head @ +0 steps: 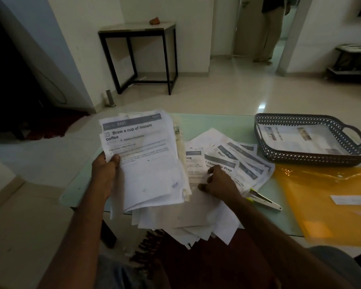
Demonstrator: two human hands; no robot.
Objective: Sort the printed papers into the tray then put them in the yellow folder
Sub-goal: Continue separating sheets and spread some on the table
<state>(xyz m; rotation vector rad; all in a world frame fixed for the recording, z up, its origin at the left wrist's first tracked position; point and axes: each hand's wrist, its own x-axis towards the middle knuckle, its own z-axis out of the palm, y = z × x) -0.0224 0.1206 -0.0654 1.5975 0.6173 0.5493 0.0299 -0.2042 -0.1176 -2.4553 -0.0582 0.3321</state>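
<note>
My left hand grips a thick stack of printed papers by its left edge, lifted and tilted above the glass table; the top sheet reads "Brew a cup of instant coffee". My right hand rests fingers-down on loose printed sheets fanned across the table, pinching at one sheet's edge. A dark lattice tray at the back right holds a few printed pages. The yellow folder lies flat to the right, below the tray, with a white label on it.
The glass table carries everything; papers overhang its near edge. A white stapler-like tool lies between the loose sheets and the folder. A black-framed side table stands by the far wall. A person stands in the doorway.
</note>
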